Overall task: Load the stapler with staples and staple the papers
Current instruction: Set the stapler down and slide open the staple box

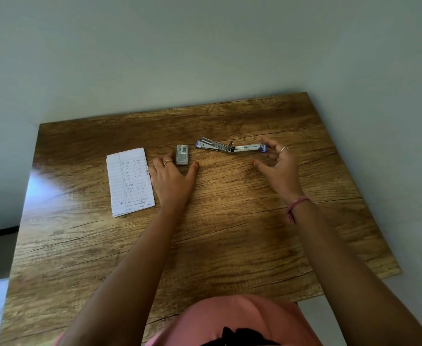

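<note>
Two hands over wooden table [230, 221], neither gripping. Left hand [171, 179] spread, just below staple box [182, 155], centre frame. Right hand [277, 162] loosely curled beside opened stapler [230, 147]. Papers [129, 182] centre-left.

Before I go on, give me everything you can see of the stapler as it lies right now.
The stapler is metal, silvery, with blue-purple plastic at both ends. It is swung fully open and lies flat on the wooden table, stretched left to right, hinge near the middle. Whether staples are in it cannot be told. The staple box lies apart to its left. The right hand is at its right end, fingers curled; contact is unclear.
</note>
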The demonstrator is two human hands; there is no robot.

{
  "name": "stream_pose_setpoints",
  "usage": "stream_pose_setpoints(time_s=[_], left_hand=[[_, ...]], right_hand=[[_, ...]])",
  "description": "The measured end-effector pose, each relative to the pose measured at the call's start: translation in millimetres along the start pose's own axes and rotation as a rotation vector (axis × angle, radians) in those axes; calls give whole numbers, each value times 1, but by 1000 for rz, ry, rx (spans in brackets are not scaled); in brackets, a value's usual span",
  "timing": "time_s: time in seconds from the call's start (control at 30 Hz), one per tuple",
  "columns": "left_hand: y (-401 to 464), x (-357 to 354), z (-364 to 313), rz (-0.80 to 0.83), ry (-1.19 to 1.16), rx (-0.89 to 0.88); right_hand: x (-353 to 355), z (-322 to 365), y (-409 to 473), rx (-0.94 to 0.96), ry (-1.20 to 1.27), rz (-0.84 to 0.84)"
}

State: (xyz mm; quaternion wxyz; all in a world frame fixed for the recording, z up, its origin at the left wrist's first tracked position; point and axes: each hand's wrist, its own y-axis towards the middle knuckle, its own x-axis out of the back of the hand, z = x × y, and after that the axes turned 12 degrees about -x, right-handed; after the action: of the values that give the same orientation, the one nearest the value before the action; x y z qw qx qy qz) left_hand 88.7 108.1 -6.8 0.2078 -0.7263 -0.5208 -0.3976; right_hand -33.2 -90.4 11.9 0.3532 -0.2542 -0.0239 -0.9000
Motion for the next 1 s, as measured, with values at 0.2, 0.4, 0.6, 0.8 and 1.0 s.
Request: stream_pose_setpoints(time_s=[0.2, 0.4, 0.6, 0.8, 1.0], left_hand=[[2, 1, -1, 28, 45, -1], [1, 5, -2, 29, 28, -36], [-26, 7, -4, 112, -4, -93], [-81, 6, -3, 184, 5, -191], [-108, 6, 1, 159, -43, -248]], right_hand=[[3, -2, -8, 9, 34, -111], [-11, 2, -39, 167, -67, -145], [-34, -1, -71, 197, -74, -79], [-49, -14, -97, 114, -130, 111], [-53, -7, -98, 83, -175, 113]])
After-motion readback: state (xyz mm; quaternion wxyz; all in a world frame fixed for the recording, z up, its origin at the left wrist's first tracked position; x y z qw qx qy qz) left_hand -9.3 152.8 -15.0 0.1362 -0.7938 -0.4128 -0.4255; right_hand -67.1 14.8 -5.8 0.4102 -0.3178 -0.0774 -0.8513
